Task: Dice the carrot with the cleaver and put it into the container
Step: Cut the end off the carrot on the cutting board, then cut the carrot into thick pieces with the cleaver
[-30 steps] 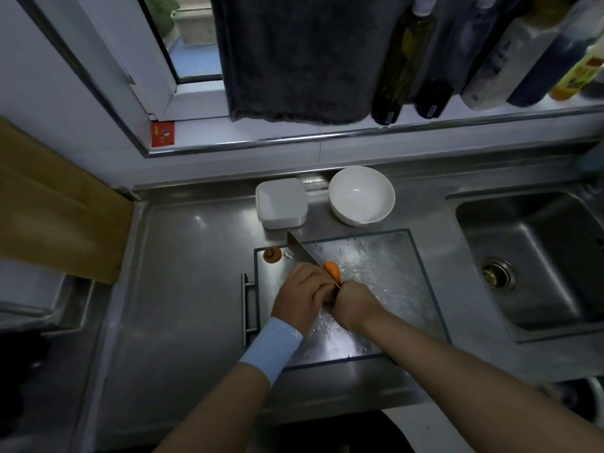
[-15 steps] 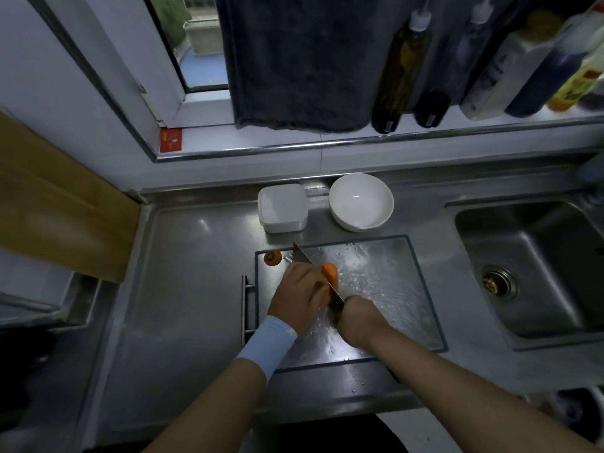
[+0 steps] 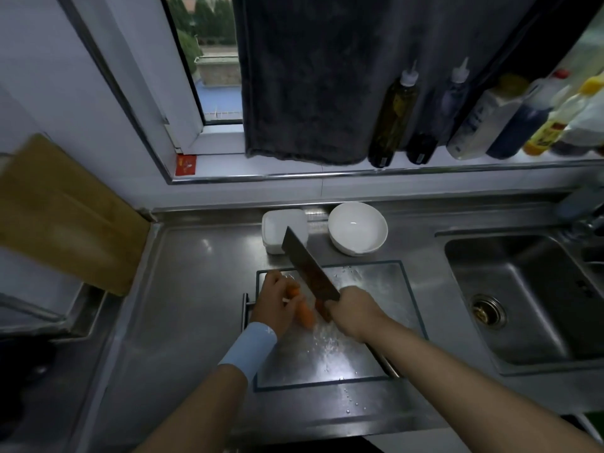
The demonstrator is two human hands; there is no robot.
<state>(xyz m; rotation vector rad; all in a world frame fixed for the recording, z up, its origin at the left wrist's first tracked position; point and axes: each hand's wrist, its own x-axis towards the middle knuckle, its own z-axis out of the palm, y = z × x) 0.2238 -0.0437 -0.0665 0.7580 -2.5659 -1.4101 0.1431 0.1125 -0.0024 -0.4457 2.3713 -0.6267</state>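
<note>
The cleaver [image 3: 309, 266] is lifting clear of the carrot [image 3: 305, 317], my right grip [image 3: 354, 313] wrapping its handle. My left grip [image 3: 276, 305] is pinning the carrot just left of it. I'm judging dicing barely underway; the next move is calling for realigning the blade.

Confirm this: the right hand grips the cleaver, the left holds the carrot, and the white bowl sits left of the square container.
Not quite: in the head view the white bowl sits right of the square container, not left. The rest stands.
</note>
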